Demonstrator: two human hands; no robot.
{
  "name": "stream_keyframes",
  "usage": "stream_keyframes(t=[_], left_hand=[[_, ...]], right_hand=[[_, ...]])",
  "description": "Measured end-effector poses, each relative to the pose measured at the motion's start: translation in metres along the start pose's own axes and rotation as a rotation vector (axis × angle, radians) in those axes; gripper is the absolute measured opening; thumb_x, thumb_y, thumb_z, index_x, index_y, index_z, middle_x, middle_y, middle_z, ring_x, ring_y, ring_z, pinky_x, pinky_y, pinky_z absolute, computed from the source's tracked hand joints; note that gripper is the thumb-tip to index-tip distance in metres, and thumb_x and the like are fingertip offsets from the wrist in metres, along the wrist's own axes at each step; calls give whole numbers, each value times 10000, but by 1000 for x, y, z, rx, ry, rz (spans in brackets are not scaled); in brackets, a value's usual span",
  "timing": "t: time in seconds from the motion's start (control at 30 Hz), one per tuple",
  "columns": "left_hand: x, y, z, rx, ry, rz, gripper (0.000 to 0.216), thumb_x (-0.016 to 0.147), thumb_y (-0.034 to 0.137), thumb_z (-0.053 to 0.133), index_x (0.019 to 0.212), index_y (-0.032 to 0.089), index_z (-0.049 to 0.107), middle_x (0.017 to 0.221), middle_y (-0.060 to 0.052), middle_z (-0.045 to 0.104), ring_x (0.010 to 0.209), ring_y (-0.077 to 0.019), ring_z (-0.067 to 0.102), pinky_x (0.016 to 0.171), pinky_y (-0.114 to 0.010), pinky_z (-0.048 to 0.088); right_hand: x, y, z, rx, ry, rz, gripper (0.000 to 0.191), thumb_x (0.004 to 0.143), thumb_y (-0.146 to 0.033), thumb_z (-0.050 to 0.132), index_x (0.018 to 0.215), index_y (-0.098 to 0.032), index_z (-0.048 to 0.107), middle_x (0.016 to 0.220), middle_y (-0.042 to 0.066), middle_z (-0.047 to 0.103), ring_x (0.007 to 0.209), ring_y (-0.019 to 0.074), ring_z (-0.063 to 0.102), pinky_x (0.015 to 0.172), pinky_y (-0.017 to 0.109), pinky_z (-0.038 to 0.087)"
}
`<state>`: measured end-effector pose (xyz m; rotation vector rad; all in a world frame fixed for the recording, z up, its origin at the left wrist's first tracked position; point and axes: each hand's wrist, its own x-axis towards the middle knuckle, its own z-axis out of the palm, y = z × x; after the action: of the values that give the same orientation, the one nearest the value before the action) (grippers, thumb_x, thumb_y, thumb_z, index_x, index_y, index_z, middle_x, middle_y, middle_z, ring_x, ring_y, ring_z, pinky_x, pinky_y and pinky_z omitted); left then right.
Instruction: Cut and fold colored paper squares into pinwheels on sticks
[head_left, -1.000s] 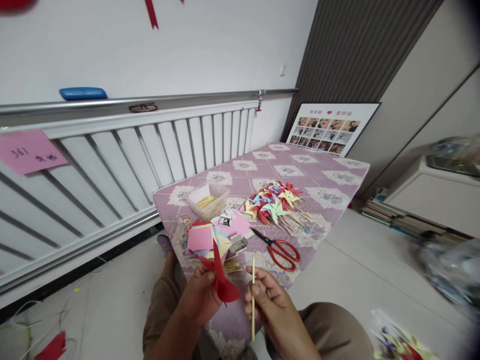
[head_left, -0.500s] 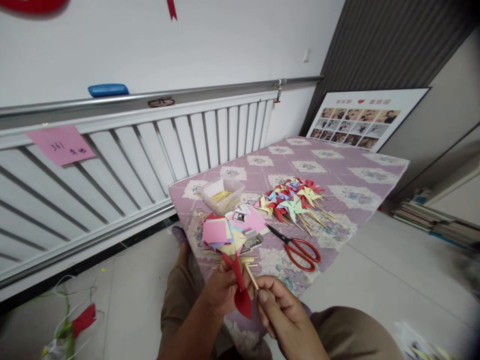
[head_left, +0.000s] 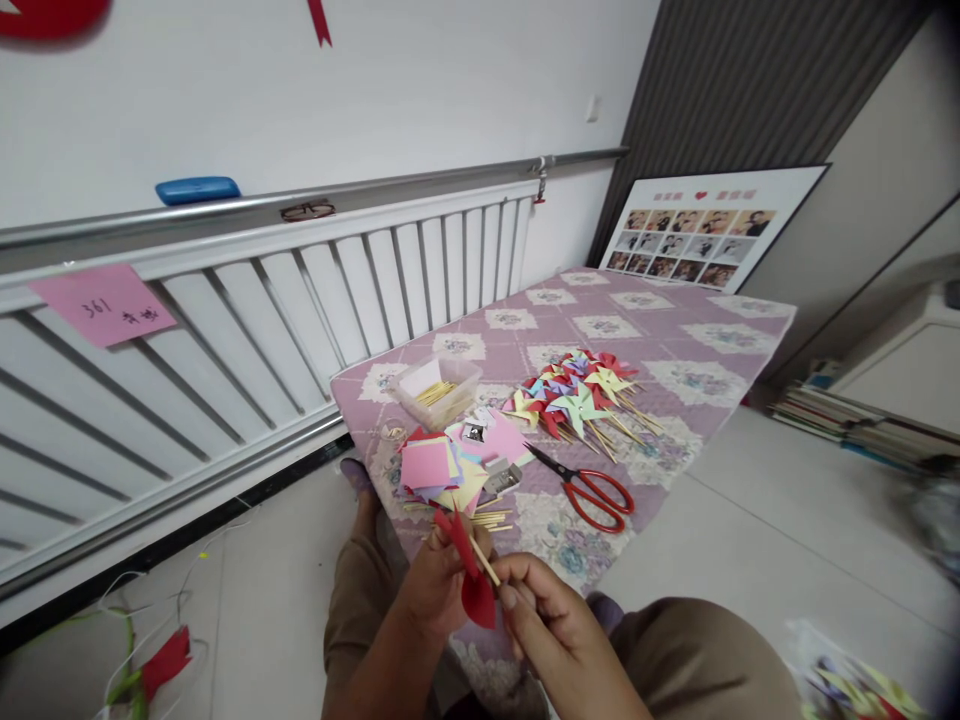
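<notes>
My left hand (head_left: 444,575) is closed on a red paper pinwheel (head_left: 477,598), turned nearly edge-on to me. Between the thumb and fingers of my right hand (head_left: 551,615) is a thin wooden stick (head_left: 485,560), its far end close against the back of the pinwheel. Whether the two are joined is hidden by my left fingers. Just beyond my hands lie several loose sticks (head_left: 491,518), a stack of coloured paper squares (head_left: 426,465) and a small open metal tin (head_left: 502,478). Red-handled scissors (head_left: 592,495) rest to the right, opened a little.
Finished pinwheels (head_left: 574,395) lie in a pile mid-table on the flowered cloth (head_left: 607,327). A clear plastic box (head_left: 439,390) holds more sticks. A white radiator (head_left: 360,290) runs along the wall, and a photo board (head_left: 712,230) leans at the back right.
The stick in my right hand has moved left, up against the red pinwheel, and the two hands are closer together. The whole view has shifted slightly.
</notes>
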<state>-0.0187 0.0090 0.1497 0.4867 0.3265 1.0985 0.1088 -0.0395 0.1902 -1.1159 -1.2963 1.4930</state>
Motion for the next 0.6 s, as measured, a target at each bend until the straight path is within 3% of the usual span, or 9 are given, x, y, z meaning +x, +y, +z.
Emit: stream_keyframes(t=[0.33,0.6], left_hand=[[1,0,-2,15,-8,38,421,579,375,852,614,182,479,558,59,464,443,-56,399,438,-203,276],[2,-5,-10,56,35,141,283,721,289,764,619,178,525,545,44,466,472,-70,389,440,-206,279]], right_hand=[[-1,6,-2,-15,-17,-28,310,899,-523,478,901,-235,594,566,-70,385,493,111,338,486,230,289],[0,6,-4,-124,16,-145,195,916,-358,480,861,-234,621,609,-53,424,526,115,365,495,220,315]])
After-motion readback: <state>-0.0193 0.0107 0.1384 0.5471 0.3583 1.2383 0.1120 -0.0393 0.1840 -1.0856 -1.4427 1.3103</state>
